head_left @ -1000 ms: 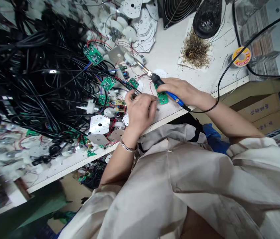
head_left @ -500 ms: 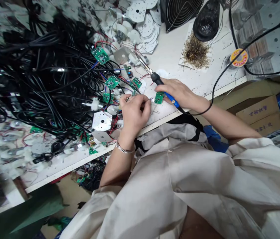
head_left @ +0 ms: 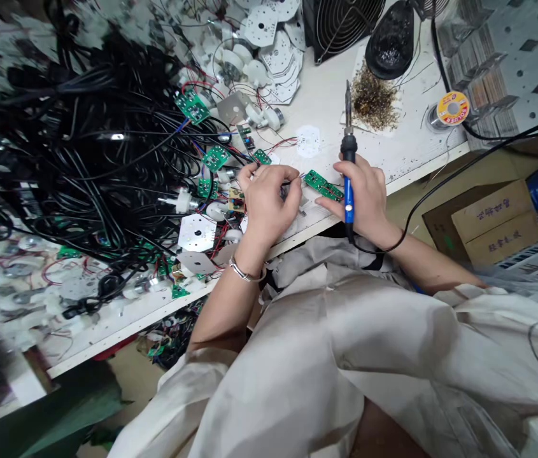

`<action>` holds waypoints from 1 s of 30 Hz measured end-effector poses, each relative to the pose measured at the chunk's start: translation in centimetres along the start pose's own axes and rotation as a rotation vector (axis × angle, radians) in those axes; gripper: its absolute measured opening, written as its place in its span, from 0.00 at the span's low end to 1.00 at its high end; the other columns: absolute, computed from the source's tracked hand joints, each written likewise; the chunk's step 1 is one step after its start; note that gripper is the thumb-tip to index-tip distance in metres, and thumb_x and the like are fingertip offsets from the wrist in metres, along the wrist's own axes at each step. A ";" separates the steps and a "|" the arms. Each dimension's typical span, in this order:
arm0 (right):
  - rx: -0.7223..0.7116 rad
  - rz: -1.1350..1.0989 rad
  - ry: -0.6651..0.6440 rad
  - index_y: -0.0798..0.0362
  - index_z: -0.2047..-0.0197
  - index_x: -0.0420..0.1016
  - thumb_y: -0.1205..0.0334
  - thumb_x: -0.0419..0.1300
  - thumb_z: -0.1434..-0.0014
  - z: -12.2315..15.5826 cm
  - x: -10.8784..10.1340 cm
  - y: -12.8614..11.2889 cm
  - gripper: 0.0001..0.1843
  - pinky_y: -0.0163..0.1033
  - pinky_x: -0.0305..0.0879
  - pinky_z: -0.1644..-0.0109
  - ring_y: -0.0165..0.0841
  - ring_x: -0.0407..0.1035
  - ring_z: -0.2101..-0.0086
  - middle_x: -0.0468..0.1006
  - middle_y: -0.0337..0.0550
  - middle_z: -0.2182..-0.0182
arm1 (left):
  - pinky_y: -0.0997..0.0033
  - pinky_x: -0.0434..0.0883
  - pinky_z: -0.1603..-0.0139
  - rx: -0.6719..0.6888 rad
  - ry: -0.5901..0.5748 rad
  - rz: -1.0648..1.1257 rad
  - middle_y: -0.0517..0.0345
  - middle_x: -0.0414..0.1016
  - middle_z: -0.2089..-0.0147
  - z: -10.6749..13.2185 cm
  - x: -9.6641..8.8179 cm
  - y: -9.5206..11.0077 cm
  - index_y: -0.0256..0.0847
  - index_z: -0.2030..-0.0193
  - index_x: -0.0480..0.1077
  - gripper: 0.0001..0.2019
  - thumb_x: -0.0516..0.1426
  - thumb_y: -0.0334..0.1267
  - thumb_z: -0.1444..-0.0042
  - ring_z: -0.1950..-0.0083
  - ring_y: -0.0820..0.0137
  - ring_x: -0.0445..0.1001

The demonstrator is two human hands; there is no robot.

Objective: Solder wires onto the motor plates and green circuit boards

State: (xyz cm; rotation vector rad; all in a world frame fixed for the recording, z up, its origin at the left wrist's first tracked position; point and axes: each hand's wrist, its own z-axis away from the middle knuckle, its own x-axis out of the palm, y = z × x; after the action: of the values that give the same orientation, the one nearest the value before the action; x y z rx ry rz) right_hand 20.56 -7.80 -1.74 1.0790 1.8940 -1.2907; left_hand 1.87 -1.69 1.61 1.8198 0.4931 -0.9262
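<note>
My right hand is closed around a soldering iron with a black and blue handle, its tip pointing away toward the back of the bench. A green circuit board with red wires sits by the thumb and fingers of that same hand. My left hand pinches a dark cable whose thin wire ends reach the board's left edge. The fingers partly hide the cable. More green circuit boards lie just beyond my left hand.
A large heap of black cables covers the left side. Toward the back stand a fan and a black dish, with brown crumbs below it. A solder spool sits near the bench edge.
The soldering iron has swung from pointing left to pointing away, and its tip is now near the brown crumbs. My left hand has shifted slightly right, closer to the board.
</note>
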 end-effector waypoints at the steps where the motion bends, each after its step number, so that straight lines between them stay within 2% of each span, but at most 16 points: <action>1: 0.006 0.017 -0.036 0.50 0.41 0.65 0.40 0.50 0.32 -0.2 0.0 -0.3 0.27 0.47 0.61 0.47 0.45 0.68 0.45 0.72 0.55 0.42 | 0.51 0.57 0.37 0.015 -0.021 -0.001 0.60 0.81 0.57 -0.4 0.2 -0.2 0.47 0.63 0.67 0.03 0.54 0.38 0.37 0.53 0.63 0.76; 4: -0.035 0.025 -0.120 0.49 0.40 0.66 0.46 0.47 0.30 -0.7 0.0 -0.4 0.23 0.45 0.64 0.49 0.43 0.69 0.47 0.72 0.53 0.43 | 0.53 0.61 0.42 0.080 -0.158 -0.013 0.57 0.81 0.57 -1.9 0.9 -0.7 0.45 0.62 0.68 0.03 0.53 0.36 0.39 0.52 0.61 0.76; 7: -0.120 -0.040 -0.162 0.45 0.39 0.67 0.50 0.43 0.28 -1.8 -0.1 1.3 0.21 0.47 0.68 0.48 0.40 0.70 0.48 0.72 0.49 0.42 | 0.56 0.64 0.48 0.112 -0.305 -0.026 0.55 0.79 0.63 -2.6 1.0 -1.3 0.44 0.65 0.69 0.05 0.52 0.37 0.41 0.58 0.61 0.76; 11: -0.152 -0.121 -0.152 0.43 0.42 0.69 0.51 0.43 0.27 -3.5 -0.1 3.9 0.20 0.55 0.65 0.36 0.38 0.68 0.43 0.72 0.43 0.42 | 0.56 0.64 0.50 0.182 -0.404 0.008 0.56 0.77 0.67 -2.2 -0.1 -1.8 0.44 0.66 0.71 0.07 0.52 0.39 0.41 0.62 0.62 0.74; 14: -0.090 -0.156 -0.097 0.46 0.41 0.68 0.53 0.43 0.28 -3.6 0.5 3.9 0.20 0.54 0.68 0.38 0.39 0.68 0.42 0.72 0.47 0.42 | 0.56 0.65 0.47 0.205 -0.439 0.051 0.57 0.79 0.66 -1.7 -0.9 -2.0 0.45 0.66 0.71 0.08 0.51 0.38 0.42 0.61 0.63 0.75; 17: -0.065 -0.195 -0.104 0.48 0.39 0.66 0.55 0.47 0.29 -3.0 1.0 3.0 0.19 0.48 0.72 0.41 0.39 0.69 0.42 0.71 0.50 0.41 | 0.56 0.64 0.43 0.171 -0.389 0.102 0.59 0.81 0.63 -1.3 -1.2 -1.7 0.45 0.66 0.70 0.06 0.52 0.38 0.42 0.60 0.65 0.76; 20: -0.102 -0.255 -0.144 0.48 0.39 0.65 0.56 0.49 0.30 -2.5 1.4 2.1 0.18 0.44 0.72 0.42 0.37 0.68 0.40 0.70 0.49 0.39 | 0.55 0.62 0.41 0.148 -0.259 0.117 0.58 0.82 0.59 -1.0 -1.2 -1.1 0.45 0.68 0.67 0.06 0.53 0.39 0.40 0.54 0.64 0.78; 24: -0.151 -0.321 -0.104 0.48 0.40 0.67 0.56 0.48 0.29 -2.6 2.3 1.0 0.18 0.40 0.71 0.42 0.34 0.70 0.43 0.72 0.47 0.42 | 0.55 0.62 0.42 0.142 -0.147 0.136 0.58 0.83 0.54 -0.4 -0.7 -1.0 0.45 0.69 0.67 0.06 0.54 0.39 0.40 0.50 0.64 0.78; 27: -0.174 -0.285 0.049 0.48 0.45 0.72 0.54 0.50 0.29 -2.4 1.9 1.4 0.16 0.37 0.72 0.47 0.33 0.75 0.50 0.78 0.45 0.48 | 0.55 0.62 0.44 0.123 -0.120 0.133 0.59 0.83 0.55 0.0 0.0 -1.4 0.44 0.68 0.67 0.05 0.55 0.37 0.40 0.52 0.65 0.80; 30: -0.034 -0.223 0.309 0.48 0.47 0.74 0.50 0.51 0.30 -1.4 -0.3 3.6 0.17 0.41 0.73 0.51 0.34 0.77 0.59 0.82 0.44 0.59 | 0.54 0.61 0.44 0.142 -0.082 0.102 0.60 0.84 0.55 0.0 0.6 -1.7 0.44 0.68 0.67 0.05 0.55 0.36 0.40 0.53 0.65 0.81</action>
State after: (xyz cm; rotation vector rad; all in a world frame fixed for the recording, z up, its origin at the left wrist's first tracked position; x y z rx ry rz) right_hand 23.83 -5.89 -2.68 1.1267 2.3130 -1.2618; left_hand 1.05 -1.05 0.13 1.9067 0.2869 -0.9821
